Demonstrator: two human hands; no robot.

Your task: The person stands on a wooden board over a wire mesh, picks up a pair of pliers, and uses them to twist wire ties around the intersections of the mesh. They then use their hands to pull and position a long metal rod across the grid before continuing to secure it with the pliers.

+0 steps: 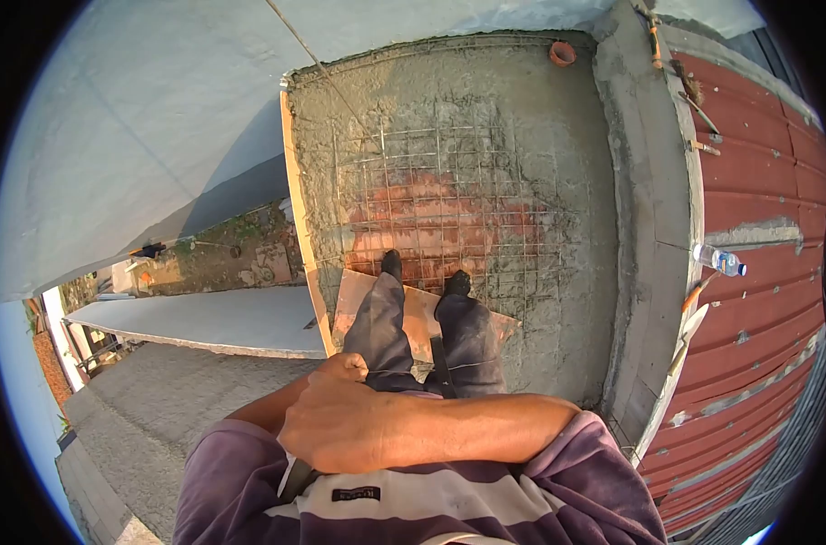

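Both my hands are drawn in at my waist, close together and overlapping in this view. My right hand (333, 425) is curled into a fist, its forearm crossing my striped shirt. My left hand (346, 366) is also closed, with its fingers bent just beyond the right one. What either fist holds is hidden. A flat grey strip (295, 480) shows below my right hand, against the shirt. Under my feet lies a plywood board (351, 289), over a steel rebar mesh (413, 186) partly covered by wet grey concrete (545, 127).
An orange bucket (562, 54) stands at the far right corner. On the right ledge and red metal roofing (749, 173) lie a water bottle (720, 261), an orange-handled trowel (691, 331) and a brush (690, 88). A timber edge (299, 195) borders the left drop.
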